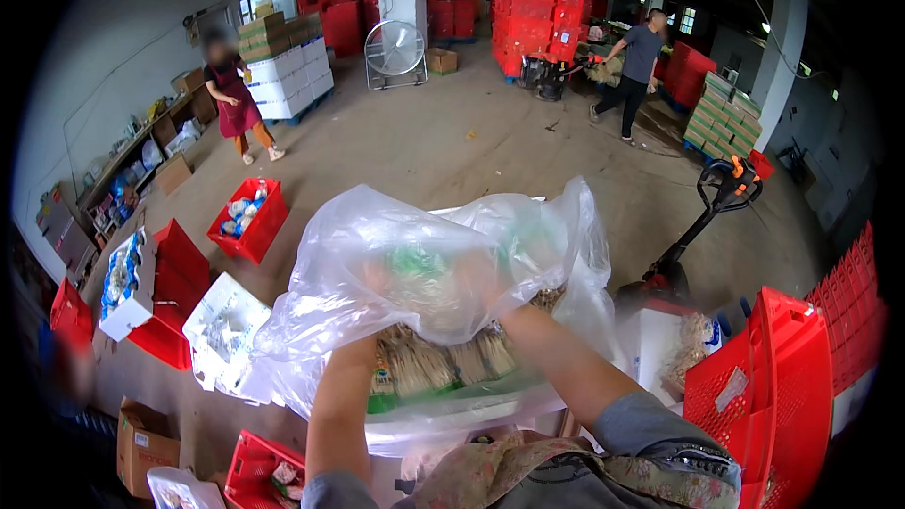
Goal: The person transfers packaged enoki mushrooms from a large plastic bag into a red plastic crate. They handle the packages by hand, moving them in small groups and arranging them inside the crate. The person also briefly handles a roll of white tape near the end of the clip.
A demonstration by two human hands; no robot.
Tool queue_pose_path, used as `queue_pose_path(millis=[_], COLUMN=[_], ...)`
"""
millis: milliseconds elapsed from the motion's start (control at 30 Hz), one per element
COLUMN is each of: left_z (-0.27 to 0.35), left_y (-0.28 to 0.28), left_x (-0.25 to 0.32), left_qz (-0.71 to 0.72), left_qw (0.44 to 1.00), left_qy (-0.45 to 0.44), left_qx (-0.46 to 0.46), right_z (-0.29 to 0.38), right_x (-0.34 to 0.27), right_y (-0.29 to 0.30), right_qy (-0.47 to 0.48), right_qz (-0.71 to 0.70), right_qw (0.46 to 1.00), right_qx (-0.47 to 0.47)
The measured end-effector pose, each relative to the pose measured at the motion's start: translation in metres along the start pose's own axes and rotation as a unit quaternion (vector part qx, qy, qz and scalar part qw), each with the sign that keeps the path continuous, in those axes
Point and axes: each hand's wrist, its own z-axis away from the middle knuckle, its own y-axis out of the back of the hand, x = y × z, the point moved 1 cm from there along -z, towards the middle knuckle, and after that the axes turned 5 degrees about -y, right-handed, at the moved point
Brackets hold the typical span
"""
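A white box (424, 431) lined with a large clear plastic bag (353, 247) stands right in front of me. Packs of thin-stemmed mushrooms (417, 367), seemingly enoki, lie side by side in it, with green print on their wrapping. Both my forearms reach under the bag's loose film. Blurred through that film, my left hand (376, 276) and my right hand (475, 274) flank a green-and-clear mushroom pack (422, 283) and appear to hold it between them. My fingers are veiled by the plastic. More green wrapping (527, 244) shows beneath the film farther right.
Left stand a white foam box (223, 325), red crates (247, 219) and a cardboard box (146, 445). Stacked red crates (763, 375) and a pallet-jack handle (721, 184) stand right. Beyond are an aproned person (233, 95) and another person (636, 60) pulling a loaded pallet truck (548, 74).
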Motion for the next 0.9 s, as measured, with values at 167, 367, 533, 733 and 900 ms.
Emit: queue_pose_path(millis=[167,367,533,733,900], left_z=[-0.016,-0.013,-0.028,-0.032,-0.015], left_y=[-0.035,-0.011,0.006,0.021,0.004], left_x=[0.007,0.003,-0.003,0.009,0.032], left_qz=[0.060,0.094,0.096,0.135,0.176], left_qw=[0.998,0.995,0.995,0.990,0.983], left_qy=[0.018,-0.001,-0.021,-0.025,-0.045], left_qx=[-0.009,-0.021,-0.031,-0.035,-0.022], right_z=[-0.011,-0.007,-0.031,-0.042,-0.043], right_x=[-0.002,-0.031,-0.066,-0.050,-0.027], right_y=[0.000,0.008,0.012,-0.005,0.011], right_qy=[0.033,0.133,0.189,0.134,0.159], right_qz=[0.045,0.236,0.466,0.595,0.531], right_qw=[0.996,0.948,0.834,0.753,0.798], right_qx=[0.066,0.165,0.227,0.247,0.235])
